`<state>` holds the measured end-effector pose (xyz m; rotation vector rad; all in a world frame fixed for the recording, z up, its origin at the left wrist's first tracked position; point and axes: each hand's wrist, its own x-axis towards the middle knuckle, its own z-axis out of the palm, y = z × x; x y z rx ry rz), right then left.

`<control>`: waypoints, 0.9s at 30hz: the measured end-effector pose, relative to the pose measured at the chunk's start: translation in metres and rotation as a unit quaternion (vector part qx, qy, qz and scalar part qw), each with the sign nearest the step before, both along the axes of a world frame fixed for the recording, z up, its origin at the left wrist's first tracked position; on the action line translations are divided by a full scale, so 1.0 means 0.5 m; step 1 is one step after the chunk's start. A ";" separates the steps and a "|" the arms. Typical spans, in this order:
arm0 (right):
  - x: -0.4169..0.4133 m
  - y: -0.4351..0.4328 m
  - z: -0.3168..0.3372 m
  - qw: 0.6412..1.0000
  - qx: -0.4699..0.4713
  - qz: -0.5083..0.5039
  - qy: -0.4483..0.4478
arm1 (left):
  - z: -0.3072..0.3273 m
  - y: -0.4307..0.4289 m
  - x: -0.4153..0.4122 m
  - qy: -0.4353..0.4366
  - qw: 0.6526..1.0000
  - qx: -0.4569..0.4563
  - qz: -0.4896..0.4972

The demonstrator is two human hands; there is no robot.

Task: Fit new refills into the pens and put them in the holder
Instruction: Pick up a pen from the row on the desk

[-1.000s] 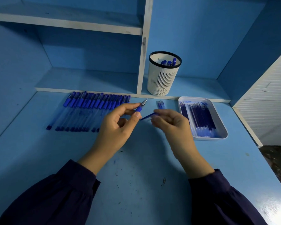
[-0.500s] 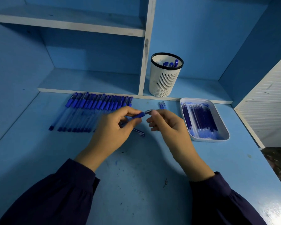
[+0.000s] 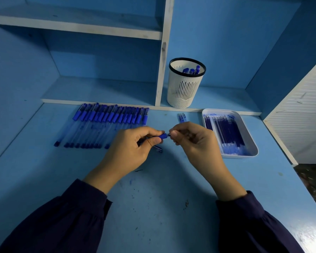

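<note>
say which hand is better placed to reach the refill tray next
Right, probably: the right hand is next to the tray; the left hand grips the pen, farther away.

Probably a small pen-assembly workstation: a blue-painted desk (image 3: 153, 198) with white-edged shelves (image 3: 77, 28) at the far side, holding a row of pens (image 3: 106, 125), a tray of refills (image 3: 239, 155) and a mesh holder (image 3: 185, 88).

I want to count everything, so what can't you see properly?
In the head view:
The blue plastic pen: barrel hidden in the grip of the left hand, tip behind the fingertips of the right hand.
The pens in the white slotted holder: its wall hides all but their blue tops.
The small blue pieces beyond the hands: too small to name.
The blue refills in the white tray: overlapping, uncountable.
</note>
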<state>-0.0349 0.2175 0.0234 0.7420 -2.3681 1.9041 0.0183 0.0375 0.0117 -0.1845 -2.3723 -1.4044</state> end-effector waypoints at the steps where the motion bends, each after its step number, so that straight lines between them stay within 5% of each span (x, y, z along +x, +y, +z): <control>1: 0.000 0.000 0.000 1.000 0.000 0.000 0.006 | 0.001 0.000 0.000 0.000 1.000 0.005 -0.003; 13: -0.008 0.012 0.006 0.992 0.013 0.046 0.113 | 0.006 -0.004 0.001 -0.010 0.999 0.027 -0.023; 20: -0.002 0.007 0.015 0.999 0.038 -0.002 -0.003 | 0.006 -0.003 0.003 -0.004 1.000 0.015 -0.015; 27: -0.002 0.013 0.018 0.995 -0.014 0.055 -0.082 | -0.002 -0.005 0.002 0.007 1.000 0.003 -0.007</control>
